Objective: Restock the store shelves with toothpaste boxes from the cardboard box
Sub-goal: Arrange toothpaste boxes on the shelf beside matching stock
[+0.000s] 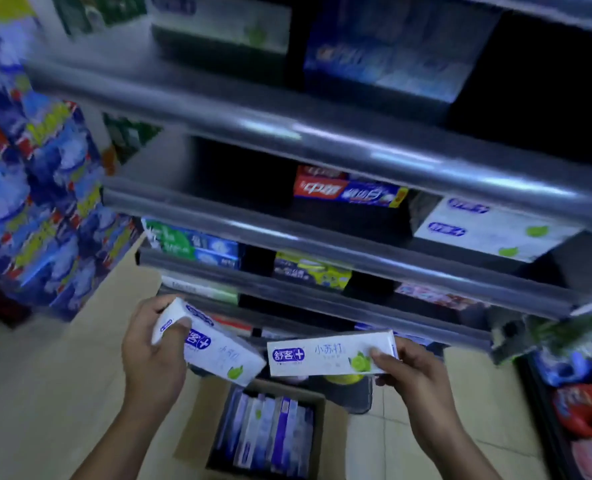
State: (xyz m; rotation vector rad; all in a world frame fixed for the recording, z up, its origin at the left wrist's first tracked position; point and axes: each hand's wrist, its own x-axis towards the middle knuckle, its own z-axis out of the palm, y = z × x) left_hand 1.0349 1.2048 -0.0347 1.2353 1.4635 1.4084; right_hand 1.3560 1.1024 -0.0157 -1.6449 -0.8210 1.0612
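Shelves (287,133): grey tiers across the upper frame, partly stocked.
Cardboard box (332,431): open on the floor (45,393), bottom centre, with spare cartons (267,431) upright inside.
Toothpaste boxes: left box (218,351) and right box (322,355), lower centre, above the cardboard box; we judge them light, stiff, crushable, best held near one end.
Left hand (149,348): fingers (180,323) curled round the left box's upper end.
Right hand (416,372): fingers (379,353) pinching the right box's right end.

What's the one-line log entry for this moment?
left hand: holds white toothpaste box | right hand: holds second white box | cardboard box: more boxes inside | stage: not yet shelved
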